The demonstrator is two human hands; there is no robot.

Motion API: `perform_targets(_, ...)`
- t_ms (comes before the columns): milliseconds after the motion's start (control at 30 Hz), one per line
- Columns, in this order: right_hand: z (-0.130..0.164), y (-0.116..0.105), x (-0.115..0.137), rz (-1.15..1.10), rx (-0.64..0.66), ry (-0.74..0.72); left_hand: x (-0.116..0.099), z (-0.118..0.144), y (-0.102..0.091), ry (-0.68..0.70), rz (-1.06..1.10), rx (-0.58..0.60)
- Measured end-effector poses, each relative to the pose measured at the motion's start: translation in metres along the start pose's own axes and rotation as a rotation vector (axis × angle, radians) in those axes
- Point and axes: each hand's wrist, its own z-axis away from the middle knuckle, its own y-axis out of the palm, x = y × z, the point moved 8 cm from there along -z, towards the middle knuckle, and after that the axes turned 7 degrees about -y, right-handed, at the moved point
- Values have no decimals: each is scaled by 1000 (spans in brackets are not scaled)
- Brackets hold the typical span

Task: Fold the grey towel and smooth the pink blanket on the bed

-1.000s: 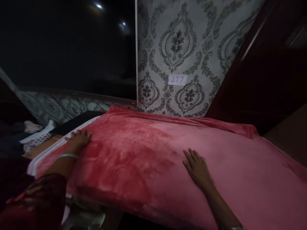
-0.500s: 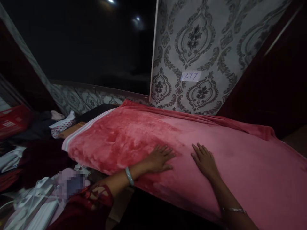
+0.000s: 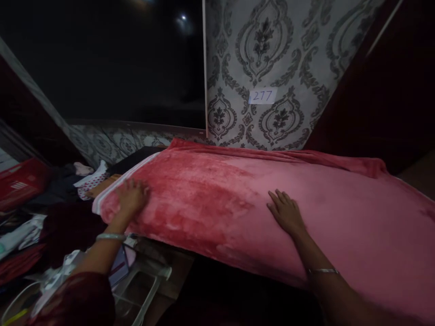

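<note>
Blanket (image 3: 272, 213), pink-red plush, spread flat over a raised surface that fills the middle and right of the view; what carries it is hidden under the cloth. White striped edge shows at its left end. Far edge lies bunched against the wall. Left hand (image 3: 132, 195) lies palm-down on the blanket's left end, fingers loosely together, gripping nothing; a pale bangle (image 3: 110, 236) sits on that wrist. Right hand (image 3: 285, 210) lies flat near the middle, fingers (image 3: 276, 198) slightly spread, pointing far-left, also gripping nothing; thin bracelet (image 3: 322, 271) on that wrist. The hands are well apart.

Room is dim. Patterned grey wallpaper (image 3: 272, 54) behind, with a small paper label (image 3: 262, 96) reading 277. Large dark panel (image 3: 102, 59) to the far left, two light spots reflected in it. Dark wood surface (image 3: 390, 81) at right. Left of the blanket: a clutter of clothes (image 3: 84, 176) and a red box (image 3: 20, 181). Near left, below the blanket's edge, a white frame (image 3: 149, 280), unclear what it is.
</note>
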Motion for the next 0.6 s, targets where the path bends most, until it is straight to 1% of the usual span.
perform_targets(33,0,-2,1,-1,11,3,-24,11,2,81,19,9)
perform_targets(67,0,-3,1,-1,21,7,-53,26,6,195,53,32)
perform_targets(100,0,-4,2,0,29,12,-85,45,11,315,93,58)
perform_targets(133,1,-6,2,2,35,17,-120,70,16,465,137,87)
perform_targets(167,1,-7,2,4,40,20,-160,105,18,735,242,140)
perform_targets(200,1,-8,3,6,43,21,-192,138,18,939,335,170)
perform_targets(233,1,-9,3,8,45,22,-215,164,18,1051,399,177)
perform_targets(267,2,-9,3,10,47,22,-232,184,19,1106,431,180)
perform_targets(300,2,-10,3,11,50,22,-243,196,22,1122,441,175)
perform_targets(333,2,-10,4,11,53,22,-248,200,26,1104,437,163)
perform_targets(367,2,-11,4,10,55,22,-246,199,31,1069,423,147)
perform_targets(400,2,-11,4,8,56,21,-237,193,36,1029,406,125)
perform_targets(433,2,-11,4,6,57,19,-221,183,40,991,388,102)
perform_targets(500,2,-12,4,2,53,12,-176,159,46,921,344,63)
perform_targets(567,2,-12,5,-1,54,12,-121,135,48,843,276,71)
perform_targets(600,2,-12,5,-1,54,16,-92,121,46,754,243,74)
